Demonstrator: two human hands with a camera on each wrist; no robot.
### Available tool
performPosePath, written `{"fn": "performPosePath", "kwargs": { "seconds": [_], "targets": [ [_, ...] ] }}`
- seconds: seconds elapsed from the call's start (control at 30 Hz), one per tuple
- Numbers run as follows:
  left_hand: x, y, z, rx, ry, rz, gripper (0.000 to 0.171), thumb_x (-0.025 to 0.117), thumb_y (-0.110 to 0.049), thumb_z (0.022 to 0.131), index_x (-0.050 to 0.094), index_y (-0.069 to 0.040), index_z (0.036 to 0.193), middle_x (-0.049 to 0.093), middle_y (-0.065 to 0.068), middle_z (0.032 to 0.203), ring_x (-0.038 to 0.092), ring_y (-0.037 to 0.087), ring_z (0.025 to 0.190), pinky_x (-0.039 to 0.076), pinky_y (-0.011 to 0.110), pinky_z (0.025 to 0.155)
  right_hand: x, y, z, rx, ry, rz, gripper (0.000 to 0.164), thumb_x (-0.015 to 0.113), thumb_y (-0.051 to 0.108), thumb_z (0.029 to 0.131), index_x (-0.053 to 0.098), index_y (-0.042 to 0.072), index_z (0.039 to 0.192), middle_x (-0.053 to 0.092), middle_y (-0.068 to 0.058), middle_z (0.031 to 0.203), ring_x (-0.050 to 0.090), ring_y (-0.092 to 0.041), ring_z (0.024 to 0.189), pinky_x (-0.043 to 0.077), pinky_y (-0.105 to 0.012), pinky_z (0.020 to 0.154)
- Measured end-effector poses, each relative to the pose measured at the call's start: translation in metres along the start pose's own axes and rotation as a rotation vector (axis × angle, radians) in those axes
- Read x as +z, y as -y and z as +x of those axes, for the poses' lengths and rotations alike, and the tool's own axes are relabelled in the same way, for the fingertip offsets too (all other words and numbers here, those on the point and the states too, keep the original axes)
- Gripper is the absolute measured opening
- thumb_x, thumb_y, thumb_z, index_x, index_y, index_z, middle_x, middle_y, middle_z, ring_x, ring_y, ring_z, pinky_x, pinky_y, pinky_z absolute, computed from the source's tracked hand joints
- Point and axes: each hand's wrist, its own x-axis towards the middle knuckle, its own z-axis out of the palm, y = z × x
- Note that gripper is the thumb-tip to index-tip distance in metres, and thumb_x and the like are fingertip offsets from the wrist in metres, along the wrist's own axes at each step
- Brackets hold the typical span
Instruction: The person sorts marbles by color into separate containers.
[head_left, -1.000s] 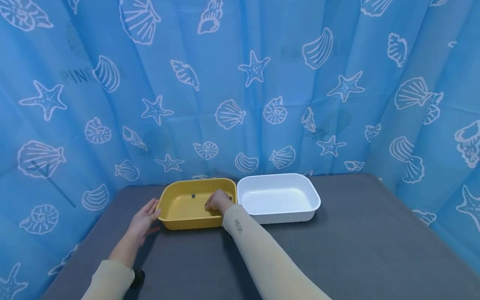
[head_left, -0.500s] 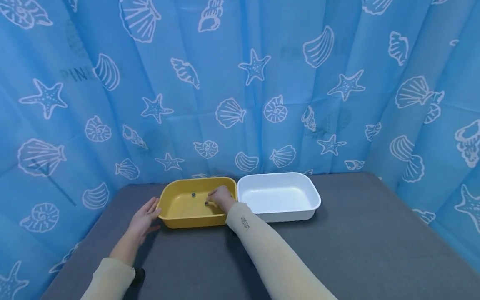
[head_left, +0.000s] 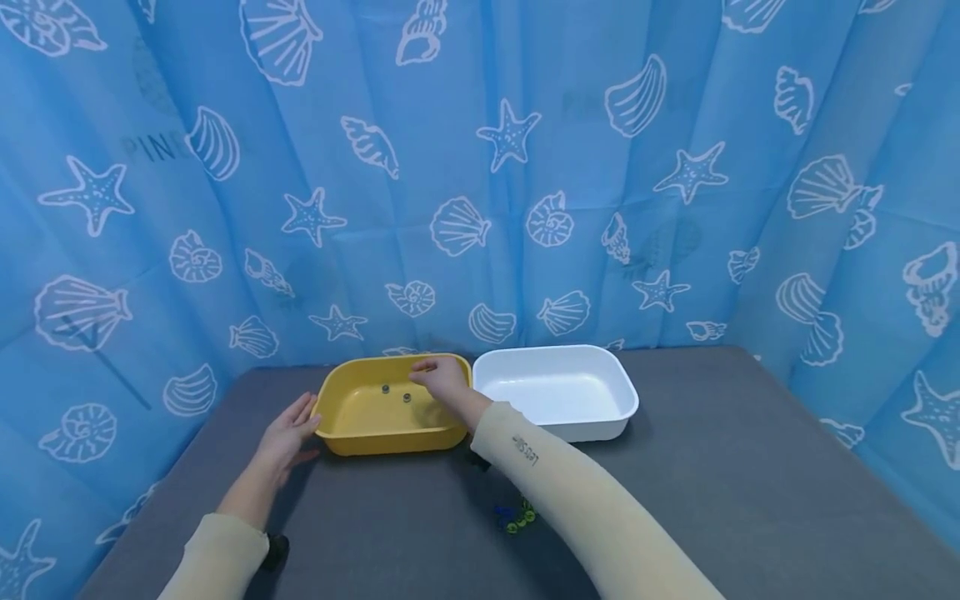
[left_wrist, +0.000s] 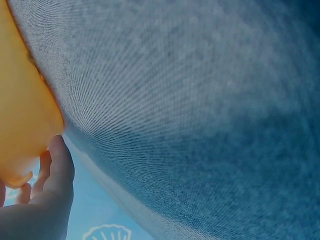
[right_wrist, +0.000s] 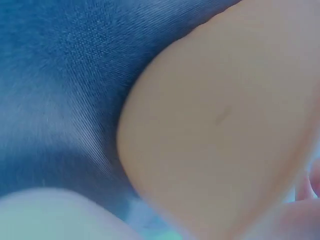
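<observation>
In the head view my left hand (head_left: 285,433) touches the left end of the yellow bin (head_left: 393,443) with its fingers extended. The left wrist view shows those fingers (left_wrist: 59,160) against the bin's corner. My right hand (head_left: 441,381) is above the bin's right half, fingertips together. Nothing shows between them, but a small held piece could be hidden. On the bin's floor lie two small dark round metal pieces, one farther left (head_left: 386,388) and one nearer the right hand (head_left: 407,397). In the right wrist view the yellow bin (right_wrist: 215,120) is blurred.
A white bin (head_left: 562,433) stands against the yellow bin's right side on the grey tabletop (head_left: 720,467). Small blue and yellow-green round things (head_left: 519,518) lie close to the right sleeve. Behind the table hangs a blue curtain (head_left: 525,275) printed with shells.
My right hand has risen from the bin's floor and moved slightly right. A small dark metal piece shows below its fingertips. Coloured things have come into sight beside the sleeve; my left hand stays put.
</observation>
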Motion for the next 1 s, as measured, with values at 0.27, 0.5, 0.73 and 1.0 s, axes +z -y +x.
{"fn": "performPosePath", "kwargs": {
  "seconds": [0.27, 0.5, 0.73, 1.0],
  "targets": [
    [-0.001, 0.001, 0.001, 0.006, -0.005, -0.012, 0.063, 0.041, -0.015, 0.106, 0.002, -0.011, 0.156, 0.006, 0.008, 0.161, 0.016, 0.039, 0.144, 0.028, 0.065, 0.105, -0.021, 0.013, -0.033, -0.137, 0.124, -0.003, 0.021, 0.065, 0.011, 0.094, 0.070, 0.002, 0.113, 0.066, -0.010, 0.111, 0.062, -0.025, 0.102, 0.053, -0.037, 0.086],
    [0.001, 0.000, 0.001, -0.013, -0.026, -0.007, 0.063, 0.041, -0.016, 0.106, 0.003, -0.012, 0.156, 0.007, 0.007, 0.161, 0.016, 0.039, 0.144, 0.029, 0.064, 0.105, -0.044, -0.001, -0.058, -0.219, 0.220, -0.062, 0.023, 0.064, 0.013, 0.095, 0.070, 0.000, 0.114, 0.068, -0.006, 0.097, 0.062, -0.025, 0.090, 0.054, -0.035, 0.077],
    [0.001, -0.001, 0.001, -0.017, -0.017, -0.012, 0.063, 0.040, -0.016, 0.106, 0.003, -0.012, 0.156, 0.006, 0.006, 0.160, 0.015, 0.038, 0.144, 0.029, 0.065, 0.105, -0.064, -0.016, -0.078, -0.327, 0.343, -0.093, 0.023, 0.065, 0.012, 0.094, 0.070, -0.002, 0.111, 0.068, -0.005, 0.096, 0.060, -0.010, 0.083, 0.054, -0.027, 0.077],
    [-0.001, 0.000, 0.001, -0.012, -0.008, -0.020, 0.063, 0.041, -0.015, 0.106, 0.003, -0.011, 0.156, 0.006, 0.006, 0.160, 0.016, 0.038, 0.144, 0.029, 0.064, 0.105, -0.084, -0.028, -0.089, -0.347, 0.514, -0.130, 0.023, 0.065, 0.009, 0.093, 0.069, -0.006, 0.110, 0.070, -0.009, 0.104, 0.059, -0.008, 0.088, 0.052, -0.023, 0.081]
  ]
}}
